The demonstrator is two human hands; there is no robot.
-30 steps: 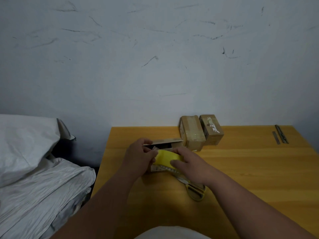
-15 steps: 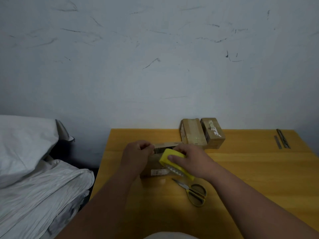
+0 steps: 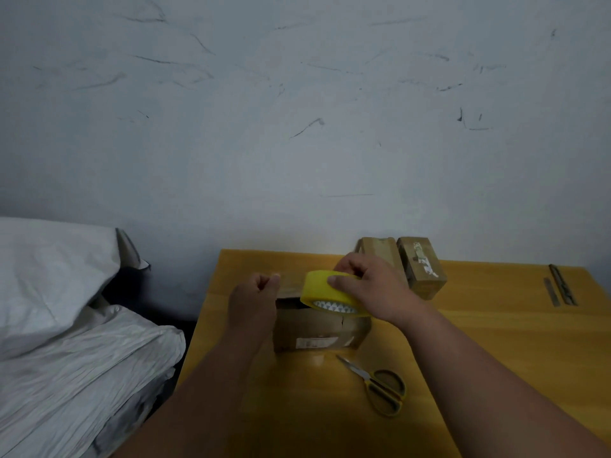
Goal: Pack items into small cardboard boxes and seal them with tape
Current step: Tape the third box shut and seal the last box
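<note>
We grip the yellow tape roll in our right hand just above the box, left hand pinching the tape end leftward, along the box's length.

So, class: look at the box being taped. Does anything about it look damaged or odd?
Yes. The cardboard box under the hands has a small dark crack or tear on its near face, just below the yellow tape roll. Otherwise nothing stands out; the scissors lie flat nearby.
</note>
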